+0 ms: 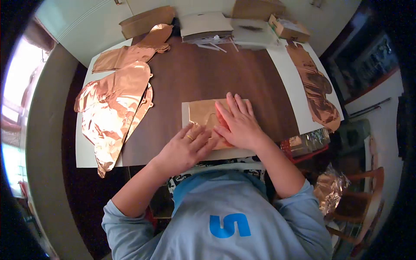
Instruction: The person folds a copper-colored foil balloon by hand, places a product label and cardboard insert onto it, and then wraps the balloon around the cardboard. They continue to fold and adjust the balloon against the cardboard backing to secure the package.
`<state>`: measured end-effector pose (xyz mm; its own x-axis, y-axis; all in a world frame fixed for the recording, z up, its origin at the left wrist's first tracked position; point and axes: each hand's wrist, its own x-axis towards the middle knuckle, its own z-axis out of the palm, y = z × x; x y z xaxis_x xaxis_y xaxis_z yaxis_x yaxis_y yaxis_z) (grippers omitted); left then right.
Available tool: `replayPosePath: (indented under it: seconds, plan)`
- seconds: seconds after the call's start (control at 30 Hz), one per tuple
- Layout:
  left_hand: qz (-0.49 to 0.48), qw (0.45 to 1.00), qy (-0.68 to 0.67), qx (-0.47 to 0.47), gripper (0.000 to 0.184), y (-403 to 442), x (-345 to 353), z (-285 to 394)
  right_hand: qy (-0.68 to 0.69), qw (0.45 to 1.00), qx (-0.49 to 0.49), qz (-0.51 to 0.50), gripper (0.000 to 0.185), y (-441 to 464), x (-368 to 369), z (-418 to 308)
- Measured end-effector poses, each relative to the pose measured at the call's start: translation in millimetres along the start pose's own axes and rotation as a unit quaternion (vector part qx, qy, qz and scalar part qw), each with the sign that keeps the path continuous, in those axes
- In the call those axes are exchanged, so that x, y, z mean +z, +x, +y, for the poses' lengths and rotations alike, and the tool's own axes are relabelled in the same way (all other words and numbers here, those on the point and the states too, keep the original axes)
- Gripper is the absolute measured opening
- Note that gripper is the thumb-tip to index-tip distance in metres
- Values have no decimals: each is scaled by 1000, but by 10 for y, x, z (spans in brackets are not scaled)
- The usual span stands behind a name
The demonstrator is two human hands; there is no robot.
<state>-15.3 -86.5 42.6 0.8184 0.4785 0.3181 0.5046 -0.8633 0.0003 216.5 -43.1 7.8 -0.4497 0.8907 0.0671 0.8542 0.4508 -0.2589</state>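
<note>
Folded foil (202,109): one copper-coloured piece, lying flat on one white sheet (185,113), near the close edge of the brown panel (182,65), beneath both hands
Step in hand: apparently smoothing or pressing the foil flat
Next move: judged to call for light, even pressure, without dragging in creases
Right hand (241,124): one, palm down on the foil's right side, with long fingers set wide apart
Left hand (184,147): one, at the near left part, with fingers bent and loosely apart; cannot tell how firmly pressed
Near left foil (110,95): at least two overlapping layers; exact count hidden
Far left foil (119,58): one heap, layers uncountable
Right foil (316,86): one long strip-like heap on the white table (281,82)
White strips (218,47): at least three, at the far side
Crumpled foil (330,188): one bundle, by one wooden chair (372,186)
</note>
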Motion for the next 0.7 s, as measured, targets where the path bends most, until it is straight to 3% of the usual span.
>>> replayPosePath:
  seconds: [0.27, 0.37, 0.43, 0.5, 0.57, 0.63, 0.7]
  plan:
    - [5, 995, -68, -71, 62, -71, 198, -347, 18, 1000, 3, 5, 75, -12, -39, -10]
    - [8, 992, -88, -88, 62, -20, 211, -435, 244, 952, 10, 186, 62, -103, -46, 147]
    - [35, 993, -81, -85, 51, -12, 231, -439, 218, 932, 39, 287, 34, -409, -217, 184]
    - [50, 992, -84, -78, 51, -30, 276, -456, 193, 948, 139, 209, 17, -826, -441, 169]
    - [61, 992, -84, -71, 50, -37, 303, -489, 203, 949, 207, 122, 18, -1156, -427, 163]
    - [72, 992, -86, -62, 50, -18, 329, -513, 391, 880, 266, 48, 21, -1362, -187, 187]
    - [53, 990, -113, -63, 45, -13, 294, -534, 557, 766, 321, 9, 22, -1403, -111, 201]
